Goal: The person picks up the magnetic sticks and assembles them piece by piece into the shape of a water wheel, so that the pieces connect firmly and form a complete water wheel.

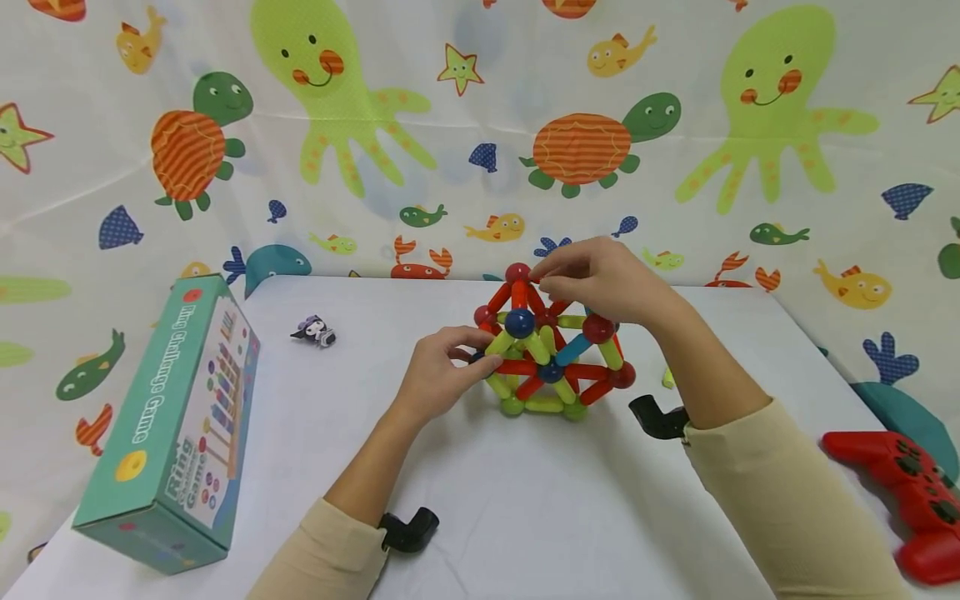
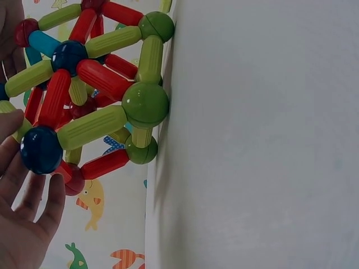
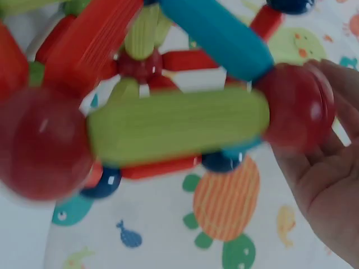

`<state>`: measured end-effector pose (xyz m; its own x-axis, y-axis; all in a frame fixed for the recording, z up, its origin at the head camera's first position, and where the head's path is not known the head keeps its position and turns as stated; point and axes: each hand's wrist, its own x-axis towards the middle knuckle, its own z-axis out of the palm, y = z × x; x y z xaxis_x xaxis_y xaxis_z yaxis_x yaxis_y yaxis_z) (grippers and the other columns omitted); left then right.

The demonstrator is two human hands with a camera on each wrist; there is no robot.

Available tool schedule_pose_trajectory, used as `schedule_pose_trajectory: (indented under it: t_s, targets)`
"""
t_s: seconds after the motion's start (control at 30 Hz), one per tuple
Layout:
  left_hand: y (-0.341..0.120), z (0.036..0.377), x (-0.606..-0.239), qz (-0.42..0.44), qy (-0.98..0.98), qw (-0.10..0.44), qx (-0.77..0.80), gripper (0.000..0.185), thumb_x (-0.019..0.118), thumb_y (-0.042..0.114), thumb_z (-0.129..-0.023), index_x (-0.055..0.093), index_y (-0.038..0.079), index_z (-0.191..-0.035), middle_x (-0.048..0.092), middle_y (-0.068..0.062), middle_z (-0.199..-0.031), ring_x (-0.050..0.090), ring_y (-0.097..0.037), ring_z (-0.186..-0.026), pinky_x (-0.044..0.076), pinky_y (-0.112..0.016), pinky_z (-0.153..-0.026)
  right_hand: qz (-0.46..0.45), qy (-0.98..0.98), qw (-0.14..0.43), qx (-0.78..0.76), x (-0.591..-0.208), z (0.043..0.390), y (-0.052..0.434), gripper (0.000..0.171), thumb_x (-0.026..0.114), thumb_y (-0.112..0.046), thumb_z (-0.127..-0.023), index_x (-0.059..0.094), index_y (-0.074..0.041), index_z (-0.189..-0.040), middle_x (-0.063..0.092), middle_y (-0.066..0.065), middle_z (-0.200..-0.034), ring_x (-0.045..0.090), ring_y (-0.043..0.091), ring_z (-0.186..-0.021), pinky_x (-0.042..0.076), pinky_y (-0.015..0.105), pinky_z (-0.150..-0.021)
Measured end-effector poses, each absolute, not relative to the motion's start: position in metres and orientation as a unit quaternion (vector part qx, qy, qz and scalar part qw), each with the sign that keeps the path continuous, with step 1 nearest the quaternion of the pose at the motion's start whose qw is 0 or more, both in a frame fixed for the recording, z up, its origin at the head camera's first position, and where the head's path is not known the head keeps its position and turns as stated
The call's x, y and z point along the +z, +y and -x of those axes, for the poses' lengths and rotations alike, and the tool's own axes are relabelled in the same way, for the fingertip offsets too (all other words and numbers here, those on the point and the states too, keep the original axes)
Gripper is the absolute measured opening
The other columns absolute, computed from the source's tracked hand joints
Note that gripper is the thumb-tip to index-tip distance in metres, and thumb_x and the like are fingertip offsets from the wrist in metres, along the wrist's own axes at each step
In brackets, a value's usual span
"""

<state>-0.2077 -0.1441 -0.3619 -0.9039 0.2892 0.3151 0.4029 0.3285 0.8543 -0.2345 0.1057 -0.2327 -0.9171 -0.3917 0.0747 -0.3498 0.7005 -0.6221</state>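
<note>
— What's on the white table (image 1: 465,533) in front of the sea-creature cloth?
— A toy frame (image 1: 551,354) of rods and balls stands mid-table. The left hand (image 1: 442,371) reaches in low, fingers curled, pinching its left side.
— And the other?
— The right hand (image 1: 600,279) arches over, fingertips pinching the top red ball (image 1: 517,272).

The rod-and-ball structure (image 1: 551,350) stands at the centre of the frame on the table (image 1: 525,517). The left hand (image 1: 438,371) touches its left side; the right hand (image 1: 600,279) rests at its top. The game box (image 1: 176,425) lies at lower left, the figurine (image 1: 315,331) between box and structure, the controller (image 1: 903,500) at lower right.
</note>
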Motion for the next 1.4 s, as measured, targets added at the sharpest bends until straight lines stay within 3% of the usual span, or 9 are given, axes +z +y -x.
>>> schedule_pose_trajectory:
  t_s: [0.2,0.37,0.5,0.6,0.73,0.87,1.17,1.4]
  targets:
    - [-0.143,0.206,-0.36,0.211,-0.817,0.053,-0.534,0.029,0.076,0.019,-0.094,0.074,0.007,-0.121,0.074,-0.009,-0.116,0.064,-0.025,-0.112,0.058,-0.048,-0.095,0.179,0.902,-0.044,-0.392,-0.235,0.22,0.145,0.028,0.066,-0.032,-0.102,0.075,-0.015,-0.123,0.077,0.005,-0.107,0.071,0.016,-0.097,0.056,0.027,-0.088]
    - [-0.14,0.205,-0.36,0.209,-0.817,0.051,-0.535,0.029,0.076,0.019,-0.094,0.074,0.007,-0.121,0.074,-0.008,-0.116,0.064,-0.024,-0.112,0.058,-0.046,-0.095,0.142,0.899,-0.048,-0.412,-0.252,0.213,0.19,0.031,0.066,-0.031,-0.102,0.073,-0.012,-0.126,0.076,0.001,-0.105,0.073,0.008,-0.093,0.056,0.016,-0.085]
    - [-0.139,0.206,-0.359,0.207,-0.818,0.048,-0.534,0.029,0.076,0.019,-0.094,0.074,0.008,-0.121,0.074,-0.008,-0.116,0.064,-0.024,-0.112,0.058,-0.047,-0.096,0.111,0.906,-0.011,-0.408,-0.271,0.215,0.225,0.037,0.067,-0.031,-0.101,0.07,-0.009,-0.131,0.076,-0.008,-0.106,0.072,0.005,-0.093,0.058,0.018,-0.083]
    - [-0.139,0.207,-0.359,0.209,-0.82,0.047,-0.53,0.03,0.075,0.02,-0.094,0.073,0.008,-0.122,0.074,-0.008,-0.117,0.064,-0.024,-0.114,0.058,-0.047,-0.096,0.095,0.917,0.025,-0.386,-0.288,0.22,0.247,0.04,0.068,-0.031,-0.101,0.068,-0.009,-0.134,0.076,-0.001,-0.117,0.072,0.004,-0.094,0.058,0.019,-0.083]
    - [-0.139,0.206,-0.358,0.213,-0.821,0.049,-0.528,0.031,0.075,0.019,-0.095,0.072,0.009,-0.124,0.074,-0.008,-0.118,0.064,-0.025,-0.115,0.058,-0.046,-0.096,0.094,0.932,0.081,-0.341,-0.312,0.224,0.265,0.037,0.065,-0.023,-0.102,0.066,-0.008,-0.136,0.069,0.017,-0.133,0.071,0.022,-0.11,0.059,0.034,-0.092]
    - [-0.138,0.205,-0.357,0.218,-0.818,0.052,-0.529,0.033,0.074,0.019,-0.095,0.071,0.008,-0.127,0.072,-0.01,-0.121,0.063,-0.026,-0.116,0.057,-0.047,-0.096,0.092,0.939,0.126,-0.306,-0.331,0.227,0.272,0.037,0.063,-0.014,-0.101,0.066,-0.005,-0.136,0.064,0.024,-0.136,0.061,0.037,-0.121,0.057,0.052,-0.096]
    - [-0.137,0.204,-0.355,0.22,-0.815,0.042,-0.534,0.036,0.075,0.019,-0.094,0.07,0.008,-0.129,0.072,-0.009,-0.125,0.062,-0.025,-0.117,0.057,-0.048,-0.097,0.072,0.956,0.138,-0.248,-0.35,0.231,0.267,0.033,0.064,-0.009,-0.096,0.072,-0.008,-0.128,0.063,0.025,-0.131,0.055,0.041,-0.116,0.058,0.043,-0.084]
    - [-0.138,0.204,-0.356,0.22,-0.815,0.04,-0.534,0.036,0.074,0.019,-0.095,0.07,0.008,-0.129,0.072,-0.009,-0.125,0.062,-0.026,-0.118,0.056,-0.047,-0.097,0.081,0.96,0.142,-0.226,-0.351,0.234,0.264,0.031,0.07,-0.01,-0.095,0.073,-0.006,-0.125,0.064,0.026,-0.127,0.059,0.04,-0.112,0.059,0.046,-0.085]
